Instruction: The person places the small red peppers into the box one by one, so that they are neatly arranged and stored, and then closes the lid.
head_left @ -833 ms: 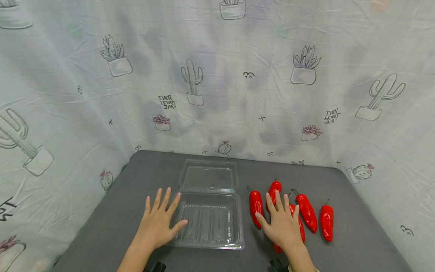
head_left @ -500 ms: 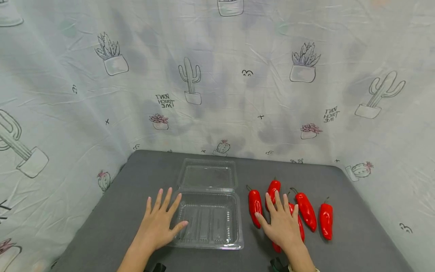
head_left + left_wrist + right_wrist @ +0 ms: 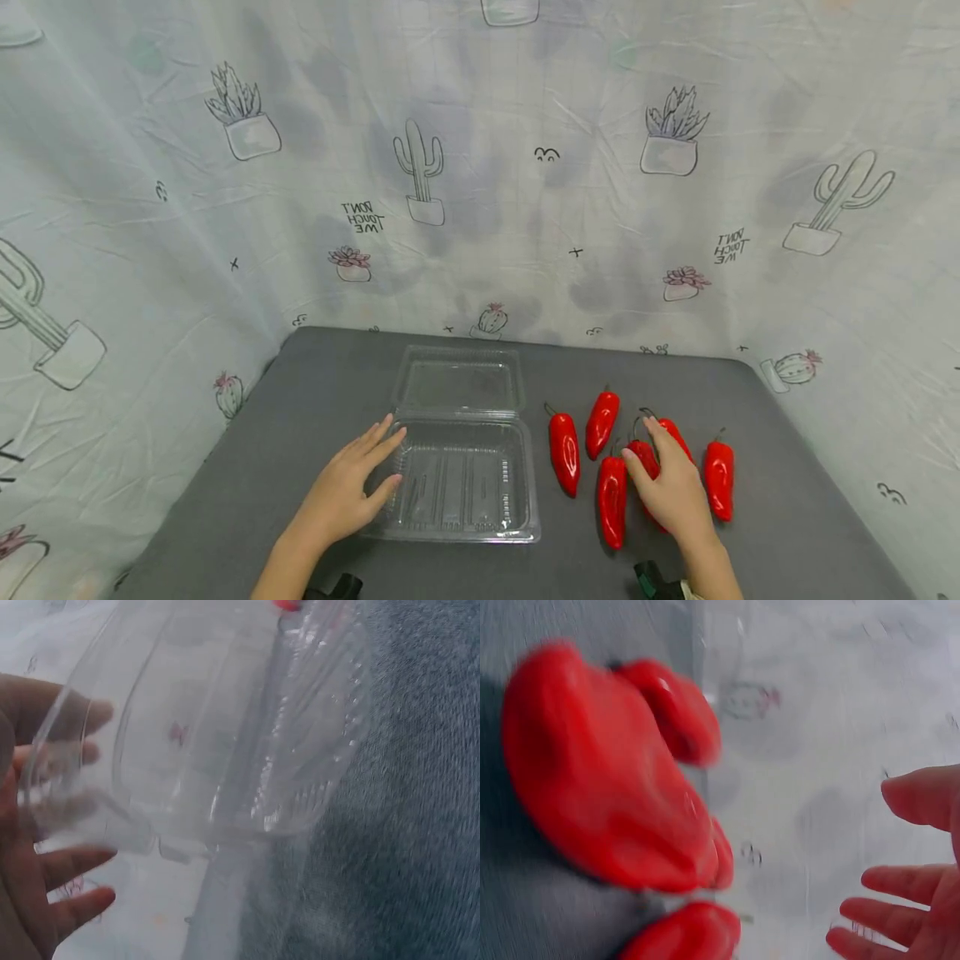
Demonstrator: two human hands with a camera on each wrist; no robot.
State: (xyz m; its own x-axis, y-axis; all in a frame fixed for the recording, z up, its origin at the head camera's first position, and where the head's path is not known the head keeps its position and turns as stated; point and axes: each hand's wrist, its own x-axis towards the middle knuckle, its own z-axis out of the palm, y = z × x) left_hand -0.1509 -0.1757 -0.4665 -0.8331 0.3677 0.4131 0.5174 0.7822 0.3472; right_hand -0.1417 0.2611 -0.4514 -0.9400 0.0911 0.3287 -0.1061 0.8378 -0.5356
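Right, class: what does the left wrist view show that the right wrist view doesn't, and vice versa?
Only the left wrist view shows: the person's bare left hand and, plainly, the clear ribbed plastic container. Only the right wrist view shows: the person's bare right hand and, plainly, the long glossy red peppers. Both share: the grey textured tabletop and the white curtain with printed drawings. A red scrap in the left view is too cropped to identify.

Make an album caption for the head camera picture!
Left hand by an open clear box, right hand near six red peppers on a gray table.
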